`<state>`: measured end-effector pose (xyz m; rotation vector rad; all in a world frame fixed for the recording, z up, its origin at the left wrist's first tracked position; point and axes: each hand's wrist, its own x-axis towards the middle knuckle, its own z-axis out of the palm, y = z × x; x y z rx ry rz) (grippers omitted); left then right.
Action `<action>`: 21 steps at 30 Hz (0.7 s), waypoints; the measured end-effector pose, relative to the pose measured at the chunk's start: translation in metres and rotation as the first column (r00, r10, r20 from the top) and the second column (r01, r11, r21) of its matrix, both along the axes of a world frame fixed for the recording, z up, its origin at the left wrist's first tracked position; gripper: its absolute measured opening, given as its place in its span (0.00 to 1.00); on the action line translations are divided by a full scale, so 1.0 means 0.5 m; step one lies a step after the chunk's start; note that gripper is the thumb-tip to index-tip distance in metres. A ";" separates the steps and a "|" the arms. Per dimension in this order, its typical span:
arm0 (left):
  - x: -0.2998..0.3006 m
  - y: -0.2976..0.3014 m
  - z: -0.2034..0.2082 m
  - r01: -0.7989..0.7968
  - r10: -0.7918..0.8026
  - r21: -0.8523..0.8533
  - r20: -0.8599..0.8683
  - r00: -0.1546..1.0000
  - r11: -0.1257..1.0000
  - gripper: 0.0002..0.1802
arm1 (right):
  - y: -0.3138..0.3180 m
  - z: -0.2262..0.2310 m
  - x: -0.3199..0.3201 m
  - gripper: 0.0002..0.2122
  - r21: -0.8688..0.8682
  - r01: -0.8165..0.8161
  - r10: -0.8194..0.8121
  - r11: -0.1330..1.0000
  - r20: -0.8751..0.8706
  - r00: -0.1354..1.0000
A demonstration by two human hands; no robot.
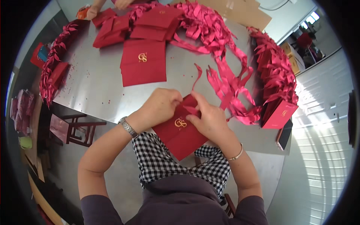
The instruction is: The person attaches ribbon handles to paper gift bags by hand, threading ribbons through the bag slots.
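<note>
A flat red paper gift bag (183, 142) with a gold emblem is tilted over my lap at the table's near edge. My left hand (159, 107) is closed at the bag's top left edge; its curled fingertips hide what they pinch. Across the top of the bag, my right hand (212, 118) pinches a pink satin ribbon (192, 110) between thumb and fingers. A loose ribbon tail (198, 73) rises above my right index finger onto the table.
Ahead lie stacked red bags (144, 63) and a heap of pink ribbons (204, 28) on the metal table (93, 75). Ribboned bags (273, 71) line the right side, near a phone (284, 135). Another row (50, 71) runs left. Another person's hands (93, 11) touch bags at the far edge.
</note>
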<state>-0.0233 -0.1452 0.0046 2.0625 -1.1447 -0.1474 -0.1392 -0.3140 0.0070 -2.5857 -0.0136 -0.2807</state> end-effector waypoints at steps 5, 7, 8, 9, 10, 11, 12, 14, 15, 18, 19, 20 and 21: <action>0.001 0.014 -0.043 -0.195 0.190 -0.033 -0.118 0.975 0.980 0.06 | -0.006 -0.014 0.011 0.31 -0.010 0.044 -0.045 0.999 -0.109 0.993; 0.008 0.026 -0.050 -0.290 0.287 -0.020 -0.100 0.953 0.957 0.06 | -0.002 -0.005 0.011 0.28 -0.068 0.044 -0.053 0.997 -0.133 0.990; 0.018 0.037 -0.058 -0.342 0.338 -0.041 -0.087 0.937 0.939 0.06 | -0.002 -0.003 0.011 0.28 -0.064 0.040 -0.048 0.997 -0.136 0.990; 0.018 0.047 -0.058 -0.340 0.336 -0.037 -0.089 0.938 0.940 0.06 | -0.004 -0.003 0.009 0.26 -0.082 0.037 -0.048 0.996 -0.134 0.990; 0.018 0.056 -0.055 -0.371 0.367 -0.005 -0.138 0.920 0.928 0.06 | -0.006 -0.003 0.008 0.25 -0.100 0.034 -0.047 0.994 -0.131 0.990; 0.020 0.064 -0.054 -0.401 0.399 0.029 -0.185 0.898 0.916 0.06 | -0.006 -0.003 0.007 0.25 -0.097 0.036 -0.049 0.995 -0.134 0.990; 0.021 0.074 -0.058 -0.422 0.415 0.013 -0.209 0.886 0.907 0.07 | -0.005 -0.002 0.006 0.23 -0.098 0.022 -0.032 0.995 -0.108 0.994; 0.034 0.092 -0.066 -0.508 0.497 0.018 -0.239 0.834 0.861 0.07 | -0.001 0.002 0.007 0.21 -0.096 0.003 -0.011 0.995 -0.083 0.996; 0.032 0.096 -0.053 -0.536 0.525 0.026 -0.244 0.815 0.844 0.08 | 0.001 0.005 0.008 0.20 -0.102 0.000 -0.009 0.995 -0.093 0.996; 0.028 0.102 -0.046 -0.542 0.527 0.031 -0.283 0.801 0.840 0.09 | 0.003 0.003 0.011 0.19 -0.108 -0.006 -0.006 0.994 -0.104 0.995; 0.020 0.101 -0.037 -0.540 0.526 0.033 -0.283 0.802 0.841 0.09 | 0.001 0.001 0.012 0.18 -0.113 -0.005 -0.007 0.994 -0.103 0.995; 0.003 0.102 -0.022 -0.563 0.554 0.017 -0.210 0.806 0.826 0.09 | -0.003 0.001 0.012 0.18 -0.111 -0.003 -0.009 0.994 -0.104 0.995; -0.017 0.106 -0.011 -0.582 0.577 0.000 -0.133 0.806 0.813 0.09 | -0.006 0.003 0.011 0.18 -0.130 -0.007 -0.007 0.991 -0.111 0.994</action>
